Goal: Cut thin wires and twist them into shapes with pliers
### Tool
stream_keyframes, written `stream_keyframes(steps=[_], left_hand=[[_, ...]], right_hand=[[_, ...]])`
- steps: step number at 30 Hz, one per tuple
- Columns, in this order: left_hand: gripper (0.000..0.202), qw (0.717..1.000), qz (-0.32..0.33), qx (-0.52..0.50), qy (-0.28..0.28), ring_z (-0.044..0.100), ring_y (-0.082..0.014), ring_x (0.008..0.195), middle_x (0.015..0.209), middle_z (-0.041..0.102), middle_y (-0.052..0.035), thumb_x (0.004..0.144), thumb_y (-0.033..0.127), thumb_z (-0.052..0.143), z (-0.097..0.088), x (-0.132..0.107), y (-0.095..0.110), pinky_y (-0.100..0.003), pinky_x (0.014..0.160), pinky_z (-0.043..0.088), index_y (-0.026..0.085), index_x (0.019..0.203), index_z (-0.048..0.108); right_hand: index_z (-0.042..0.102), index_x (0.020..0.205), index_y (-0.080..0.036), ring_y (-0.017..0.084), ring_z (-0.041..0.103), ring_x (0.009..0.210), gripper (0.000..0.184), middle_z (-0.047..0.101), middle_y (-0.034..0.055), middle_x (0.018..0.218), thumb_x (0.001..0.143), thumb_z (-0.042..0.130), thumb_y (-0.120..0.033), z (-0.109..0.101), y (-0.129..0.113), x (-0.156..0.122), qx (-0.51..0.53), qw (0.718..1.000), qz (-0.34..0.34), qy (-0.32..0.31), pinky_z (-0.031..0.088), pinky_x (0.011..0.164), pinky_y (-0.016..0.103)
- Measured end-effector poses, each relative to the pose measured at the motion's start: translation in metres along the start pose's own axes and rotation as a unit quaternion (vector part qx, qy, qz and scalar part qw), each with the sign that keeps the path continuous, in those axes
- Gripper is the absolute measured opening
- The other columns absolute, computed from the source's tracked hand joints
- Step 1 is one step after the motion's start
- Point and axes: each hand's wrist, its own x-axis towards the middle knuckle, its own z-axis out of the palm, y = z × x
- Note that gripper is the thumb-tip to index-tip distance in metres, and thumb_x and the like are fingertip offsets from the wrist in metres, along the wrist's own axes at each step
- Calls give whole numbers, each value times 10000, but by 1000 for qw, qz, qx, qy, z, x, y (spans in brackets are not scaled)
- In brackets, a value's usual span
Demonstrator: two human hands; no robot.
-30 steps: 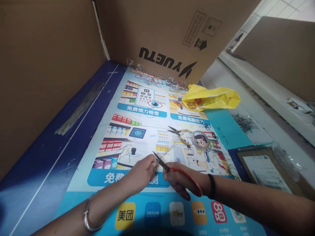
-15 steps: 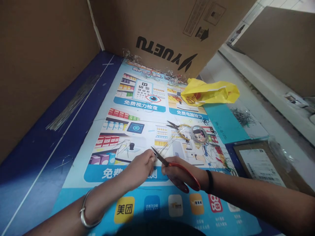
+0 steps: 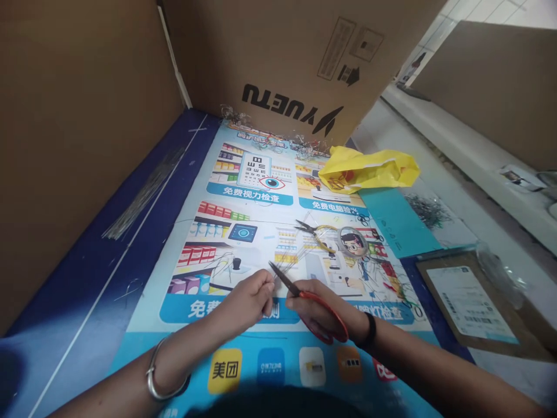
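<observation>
Red scissors (image 3: 287, 282) are grasped by the right hand (image 3: 317, 288); the left hand (image 3: 253, 292) clenches thin strands (image 3: 290, 259) — seemingly uncut. Tangled scraps (image 3: 429, 210) already lie aside, a straight bundle (image 3: 141, 200) remains.

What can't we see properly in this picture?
Head view:
- Inside the bare left hand: hidden by curled fingers.
- Deep inside the crumpled yellow plastic bag: hidden by its folds.
- Print on the white rectangular paper label: too small.
- Lettered brown cardboard panel: top cut off by edge.

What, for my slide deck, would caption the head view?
Left hand pinches thin strands; right hand holds red-handled scissors over a poster.
</observation>
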Motion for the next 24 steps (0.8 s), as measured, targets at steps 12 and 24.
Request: stream_keyframes(steps=[12, 24], left_hand=[[240, 999, 13, -39, -26, 314, -37, 359, 560, 493, 67, 899, 403, 351, 11, -10, 3, -174, 367, 230, 196, 781, 382], [277, 997, 16, -71, 2, 363, -21, 333, 594, 526, 60, 905, 433, 346, 14, -8, 1, -159, 349, 236, 190, 773, 356]], right_hand=[[445, 821, -183, 61, 373, 287, 267, 429, -102, 410, 828, 501, -445, 21, 13, 10, 99, 972, -192, 95, 324, 312, 168], [483, 795, -175, 78, 417, 334, 235, 467, -74, 418, 852, 499, -403, 25, 17, 11, 137, 961, -201, 130, 353, 362, 193]])
